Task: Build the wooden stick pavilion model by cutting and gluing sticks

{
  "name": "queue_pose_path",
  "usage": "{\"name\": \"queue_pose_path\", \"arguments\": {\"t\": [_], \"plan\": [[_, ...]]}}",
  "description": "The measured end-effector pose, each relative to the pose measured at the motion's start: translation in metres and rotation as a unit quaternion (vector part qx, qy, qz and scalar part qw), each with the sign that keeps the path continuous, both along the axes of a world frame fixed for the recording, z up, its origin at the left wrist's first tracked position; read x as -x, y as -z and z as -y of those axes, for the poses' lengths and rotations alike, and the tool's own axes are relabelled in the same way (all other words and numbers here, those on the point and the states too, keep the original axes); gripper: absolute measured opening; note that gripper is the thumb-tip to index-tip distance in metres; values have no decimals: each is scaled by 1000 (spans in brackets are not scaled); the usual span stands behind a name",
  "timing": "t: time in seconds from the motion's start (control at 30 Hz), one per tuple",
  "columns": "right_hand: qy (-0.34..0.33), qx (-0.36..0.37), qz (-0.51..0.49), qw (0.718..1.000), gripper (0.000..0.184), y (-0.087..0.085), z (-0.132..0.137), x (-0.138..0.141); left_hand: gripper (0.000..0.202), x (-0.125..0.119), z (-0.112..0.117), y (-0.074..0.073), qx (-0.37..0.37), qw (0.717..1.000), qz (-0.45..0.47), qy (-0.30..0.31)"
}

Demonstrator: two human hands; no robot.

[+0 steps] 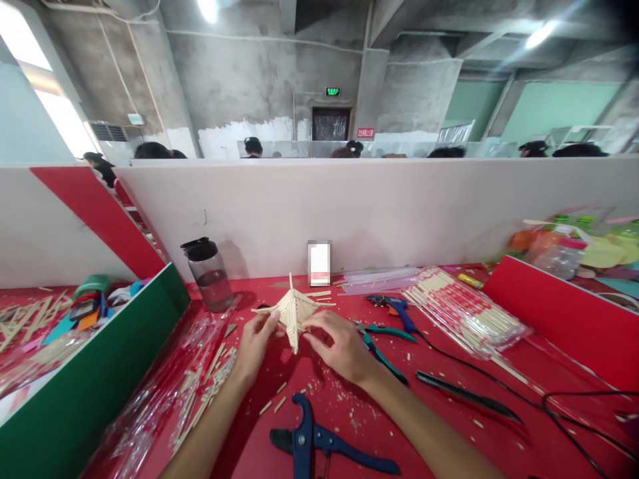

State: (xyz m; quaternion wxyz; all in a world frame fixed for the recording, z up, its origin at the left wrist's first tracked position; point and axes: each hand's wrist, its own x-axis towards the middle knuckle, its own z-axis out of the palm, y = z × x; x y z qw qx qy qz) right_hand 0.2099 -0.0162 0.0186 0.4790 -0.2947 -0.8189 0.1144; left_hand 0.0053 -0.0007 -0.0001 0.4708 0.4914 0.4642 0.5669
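Note:
Between my two hands is a small pointed roof-like model (pixel 294 311) built from thin wooden sticks, with stick ends jutting out at its corners. My left hand (pixel 257 339) pinches its left side between thumb and fingers. On the right side, my right hand (pixel 337 342) has thumb and fingertips closed at the model's lower right edge. Nearest below the hands lies a blue pipe cutter (pixel 303 439). Right of my right hand are green-handled pliers (pixel 382 352) and a blue glue gun (pixel 398 311) with a black cord.
A dark water bottle (pixel 208 276) stands at the back left. Plastic-wrapped sticks (pixel 464 313) lie at the right, near a black-handled tool (pixel 466 396). Loose sticks and plastic wrappers (pixel 160 386) lie left. Green (pixel 100 372) and red (pixel 564 319) dividers flank the red table.

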Motion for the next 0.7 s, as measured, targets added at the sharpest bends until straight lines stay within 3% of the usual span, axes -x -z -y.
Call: {"name": "queue_pose_path", "arguments": {"t": [0.27,0.7], "plan": [[11,4,0,1000,14,2,-3,0,42,-5,2,-2,41,998,48,27],[41,-7,-28,999,8,-9,1,0,44,-9,5,-8,43,998,41,20]]}}
